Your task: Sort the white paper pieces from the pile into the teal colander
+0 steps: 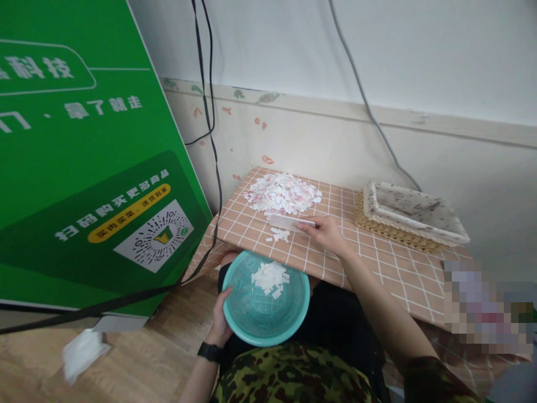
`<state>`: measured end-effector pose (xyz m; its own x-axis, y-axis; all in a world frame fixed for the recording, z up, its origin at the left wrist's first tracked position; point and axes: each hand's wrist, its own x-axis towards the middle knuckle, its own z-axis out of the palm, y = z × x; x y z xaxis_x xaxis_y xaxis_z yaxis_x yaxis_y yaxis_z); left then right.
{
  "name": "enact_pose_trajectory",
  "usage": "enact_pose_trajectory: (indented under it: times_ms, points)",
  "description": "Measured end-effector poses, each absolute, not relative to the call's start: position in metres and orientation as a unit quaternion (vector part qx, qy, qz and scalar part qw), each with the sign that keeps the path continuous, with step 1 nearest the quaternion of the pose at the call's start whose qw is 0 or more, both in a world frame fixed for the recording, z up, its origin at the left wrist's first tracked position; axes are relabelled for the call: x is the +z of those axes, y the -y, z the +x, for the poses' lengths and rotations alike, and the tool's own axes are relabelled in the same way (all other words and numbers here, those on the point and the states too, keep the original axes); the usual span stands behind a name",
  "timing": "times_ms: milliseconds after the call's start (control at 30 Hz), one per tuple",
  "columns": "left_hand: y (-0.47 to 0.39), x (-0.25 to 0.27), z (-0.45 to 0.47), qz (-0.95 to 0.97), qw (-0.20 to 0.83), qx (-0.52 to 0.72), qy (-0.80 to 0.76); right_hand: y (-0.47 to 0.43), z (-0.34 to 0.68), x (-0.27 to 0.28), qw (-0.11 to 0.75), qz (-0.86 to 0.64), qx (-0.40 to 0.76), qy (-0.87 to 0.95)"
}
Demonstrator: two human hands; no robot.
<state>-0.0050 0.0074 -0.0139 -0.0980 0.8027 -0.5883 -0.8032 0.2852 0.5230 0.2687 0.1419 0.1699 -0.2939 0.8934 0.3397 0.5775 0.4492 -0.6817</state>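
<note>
A person sits at a table [310, 260] covered in a brown cloth with a white grid, a turquoise colander [264, 334] on the lap, just below the table's near edge. The left hand [221, 319] grips the colander by its side, the thumb at the rim; how the other fingers are set underneath cannot be told. Inside, toward the far side, lies a loose cluster of white scraps [271, 278].

The right hand [329, 234] reaches over the tabletop, thumb and fingers closed on one end of a flat white strip [287, 223] — its free end points left. The strip stands between a large heap of white and pinkish scraps [283, 190] near the wall and a few white pieces [279, 234] nearer the table's edge.

Farther right on the cloth, well apart from the heap, sits a wicker basket [398, 230] with a patterned fabric liner. A black watch [210, 352] circles the left wrist. On the left leans a big green panel [104, 168] with white lettering and a code — a crumpled white bag [85, 355] lies on the wooden floor [134, 364] below it.
</note>
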Motion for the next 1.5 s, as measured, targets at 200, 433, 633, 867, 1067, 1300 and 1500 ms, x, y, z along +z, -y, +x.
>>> enact_pose_trajectory:
  times_ms: [200,433,633,867,1067,1300,1500]
  points:
    - [-0.007,-0.020,-0.006,0.008,0.669,0.609,-0.426,-0.136,0.287,0.171,0.338,-0.461,0.228,0.788]
    - [-0.007,-0.013,-0.005,-0.007,0.673,0.594,-0.441,-0.138,0.302,0.166,0.385,-0.511,0.204,0.741]
    - [-0.008,-0.010,-0.003,-0.009,0.665,0.597,-0.449,-0.135,0.301,0.164,0.351,-0.464,0.243,0.777]
    - [-0.008,-0.014,-0.005,0.004,0.665,0.603,-0.442,-0.127,0.312,0.161,0.347,-0.479,0.224,0.775]
    - [-0.008,-0.014,-0.005,-0.002,0.668,0.596,-0.446,-0.125,0.323,0.157,0.374,-0.518,0.209,0.740]
    - [-0.008,-0.015,-0.005,-0.001,0.662,0.605,-0.443,-0.121,0.327,0.153,0.369,-0.522,0.215,0.738]
    - [-0.009,-0.013,-0.004,-0.007,0.669,0.595,-0.445,-0.121,0.322,0.157,0.406,-0.536,0.200,0.713]
